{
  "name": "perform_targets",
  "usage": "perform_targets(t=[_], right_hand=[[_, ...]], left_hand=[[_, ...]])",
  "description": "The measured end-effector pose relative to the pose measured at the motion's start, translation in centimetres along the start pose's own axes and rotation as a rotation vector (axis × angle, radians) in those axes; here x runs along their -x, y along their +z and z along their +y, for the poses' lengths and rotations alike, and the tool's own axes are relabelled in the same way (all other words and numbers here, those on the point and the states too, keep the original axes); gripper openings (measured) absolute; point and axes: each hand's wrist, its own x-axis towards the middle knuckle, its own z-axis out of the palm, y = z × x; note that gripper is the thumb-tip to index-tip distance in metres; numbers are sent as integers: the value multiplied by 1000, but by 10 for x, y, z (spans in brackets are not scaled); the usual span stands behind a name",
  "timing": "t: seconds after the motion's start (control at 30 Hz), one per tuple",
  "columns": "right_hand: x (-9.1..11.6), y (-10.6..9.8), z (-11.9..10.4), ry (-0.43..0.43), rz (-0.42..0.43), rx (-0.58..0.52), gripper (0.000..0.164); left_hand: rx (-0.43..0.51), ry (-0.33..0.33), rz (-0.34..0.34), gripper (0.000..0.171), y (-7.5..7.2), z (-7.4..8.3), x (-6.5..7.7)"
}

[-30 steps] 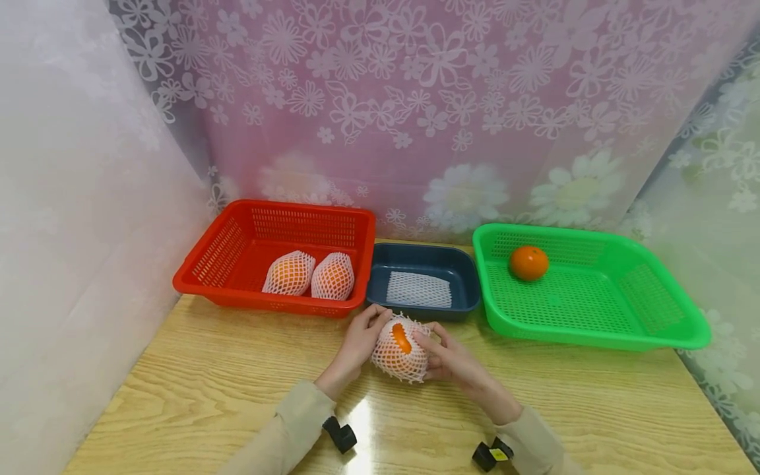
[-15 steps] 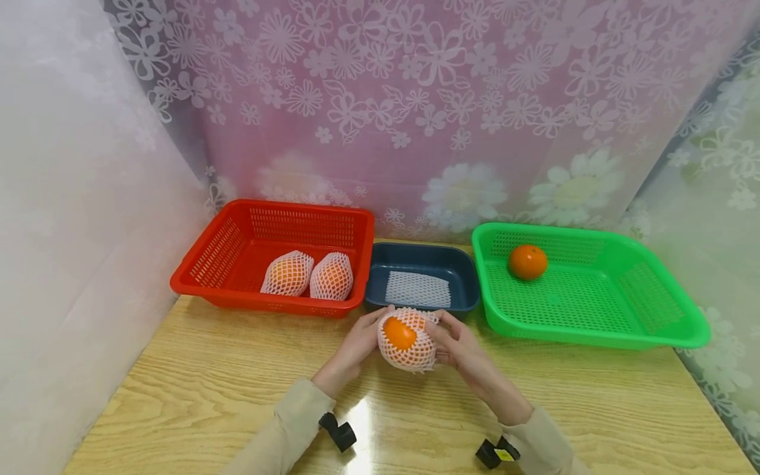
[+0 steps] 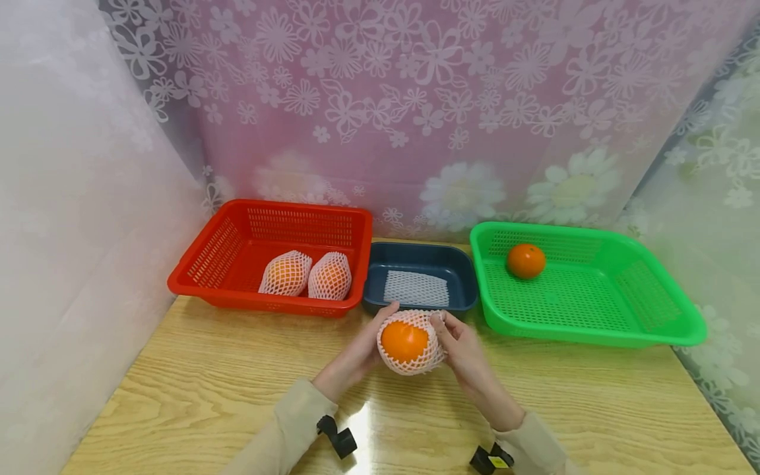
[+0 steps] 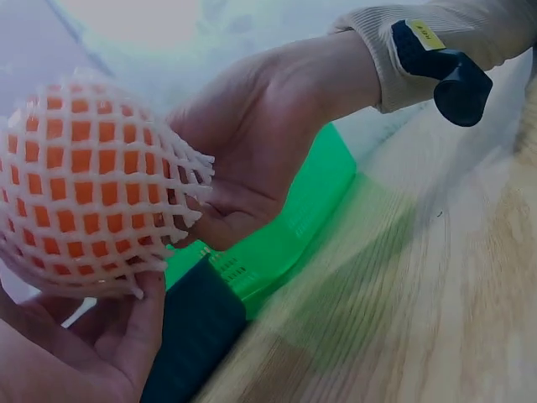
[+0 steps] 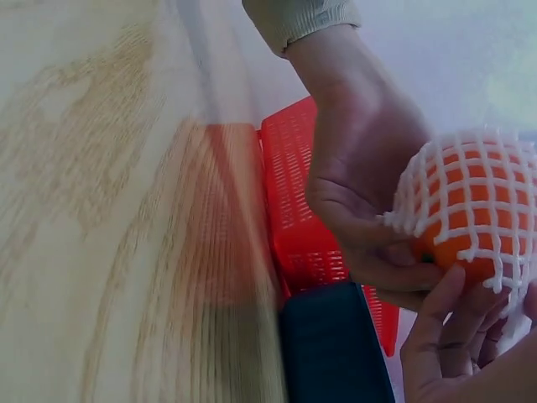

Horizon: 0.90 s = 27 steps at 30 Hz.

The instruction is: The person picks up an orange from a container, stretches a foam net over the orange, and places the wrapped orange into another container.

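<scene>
Head view: an orange (image 3: 404,342), partly sleeved in white foam netting (image 3: 423,363), sits between both hands; the left grip (image 3: 359,351) cradles its side, the right grip (image 3: 467,356) pinches the netting's edge. Beyond, the navy tray (image 3: 462,280) holds a flat foam sleeve (image 3: 417,289), the red basket (image 3: 246,260) two netted fruits (image 3: 285,274), the green basket (image 3: 594,303) one bare orange (image 3: 526,261).

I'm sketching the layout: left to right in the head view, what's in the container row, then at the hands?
Red basket, dark blue tray, green basket; then left hand, netted orange fruit, right hand.
</scene>
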Motion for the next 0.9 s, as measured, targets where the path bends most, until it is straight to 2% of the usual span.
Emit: perform_targets(t=[0.17,0.27,0.43,0.53,0.6,0.67,0.8,0.9], right_hand=[[-1,1,1,49,22,-18,26],[-1,0,1,83,44,7,29],[-2,1,2,118,15,67,34],[-2,0,2,89,11,101,36],[-2,-1,2,19,11,131,41],[-2,-3,1,-109,-20,169,46],[1,-5,0,-407,-187,291,56],[4,-2,-1,-524,-253,402,82]], left_hand=[[16,24,16,70,6,2,3],[14,21,32,70,8,2,4],[39,15,64,67,10,2,6],[71,19,76,66,10,2,6],[110,14,80,66,10,2,6],[154,15,83,67,11,3,6],[220,27,85,66,11,5,7],[223,40,67,67,11,8,8]])
